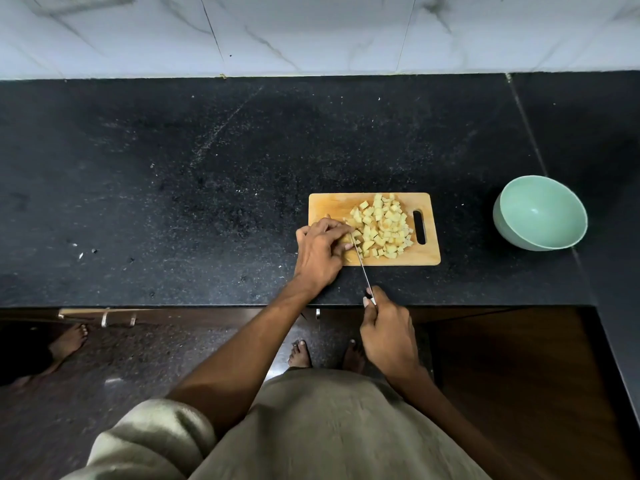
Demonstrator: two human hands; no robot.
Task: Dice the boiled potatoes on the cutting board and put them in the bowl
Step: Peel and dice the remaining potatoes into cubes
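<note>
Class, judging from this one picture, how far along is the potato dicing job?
Done: a pile of potato cubes lies on the cutting board. In hand: the right hand works the knife beside the left hand, which steadies a last piece. Left: the green bowl holds nothing, so no cubes are moved.

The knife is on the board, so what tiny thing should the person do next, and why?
Probably press the knife down through the potato piece under the left hand. Its blade lies beside those fingers, the right hand grips the handle, and the green bowl looks empty while the diced potato is piled on the cutting board, so cutting seems unfinished.
</note>
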